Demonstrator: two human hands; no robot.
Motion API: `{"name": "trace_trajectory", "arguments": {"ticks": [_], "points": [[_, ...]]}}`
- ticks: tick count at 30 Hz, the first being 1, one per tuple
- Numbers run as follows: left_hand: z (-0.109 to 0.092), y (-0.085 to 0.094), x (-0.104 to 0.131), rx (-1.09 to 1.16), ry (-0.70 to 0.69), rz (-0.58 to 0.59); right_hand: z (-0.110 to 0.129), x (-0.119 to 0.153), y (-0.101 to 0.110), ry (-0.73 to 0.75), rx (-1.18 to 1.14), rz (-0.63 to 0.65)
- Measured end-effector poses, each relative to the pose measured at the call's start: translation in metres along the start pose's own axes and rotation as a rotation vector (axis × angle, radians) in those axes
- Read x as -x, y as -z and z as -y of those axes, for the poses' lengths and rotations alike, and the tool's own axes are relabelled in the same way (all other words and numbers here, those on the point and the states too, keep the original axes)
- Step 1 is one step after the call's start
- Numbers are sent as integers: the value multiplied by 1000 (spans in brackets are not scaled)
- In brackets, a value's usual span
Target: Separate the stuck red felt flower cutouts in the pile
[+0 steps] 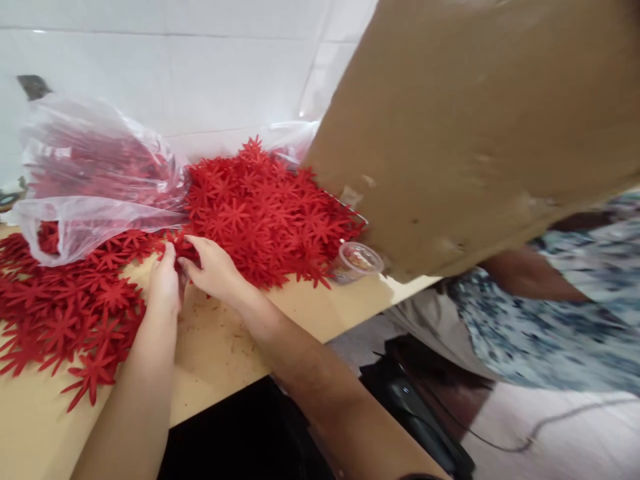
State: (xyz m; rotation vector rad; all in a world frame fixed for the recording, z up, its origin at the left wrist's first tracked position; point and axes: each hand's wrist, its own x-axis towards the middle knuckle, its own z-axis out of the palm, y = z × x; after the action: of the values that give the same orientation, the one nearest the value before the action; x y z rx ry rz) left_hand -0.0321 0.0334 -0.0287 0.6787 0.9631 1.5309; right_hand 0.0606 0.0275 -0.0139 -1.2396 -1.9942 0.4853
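Note:
My left hand [164, 280] and my right hand [214, 268] meet over the table, fingers closed around a small red flower-shaped piece [179, 243]. Most of that piece is hidden by the fingers. Just beyond my right hand rises a big heap of red flower-shaped pieces [265, 213] with pointed petals. To the left of my left hand and under its forearm spreads a looser pile of similar red pieces [65, 307]. Behind that pile, a clear plastic bag [100, 160] holds more red pieces.
A clear plastic cup [357, 260] stands at the heap's right edge. A large brown board [450, 133] leans over the table's right end. Beside it is another person in a patterned garment [550, 320]. A black pedal-like object [415, 407] and a cord lie on the floor.

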Motion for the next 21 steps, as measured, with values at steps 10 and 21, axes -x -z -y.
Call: {"name": "trace_trajectory", "arguments": {"ticks": [10,21], "points": [[-15,-10,12,8,8,-57,-19,73,135,-22,327,-220],[-3,-16,21,-217,85,97,-78,106,190,-469,1050,423]]}}
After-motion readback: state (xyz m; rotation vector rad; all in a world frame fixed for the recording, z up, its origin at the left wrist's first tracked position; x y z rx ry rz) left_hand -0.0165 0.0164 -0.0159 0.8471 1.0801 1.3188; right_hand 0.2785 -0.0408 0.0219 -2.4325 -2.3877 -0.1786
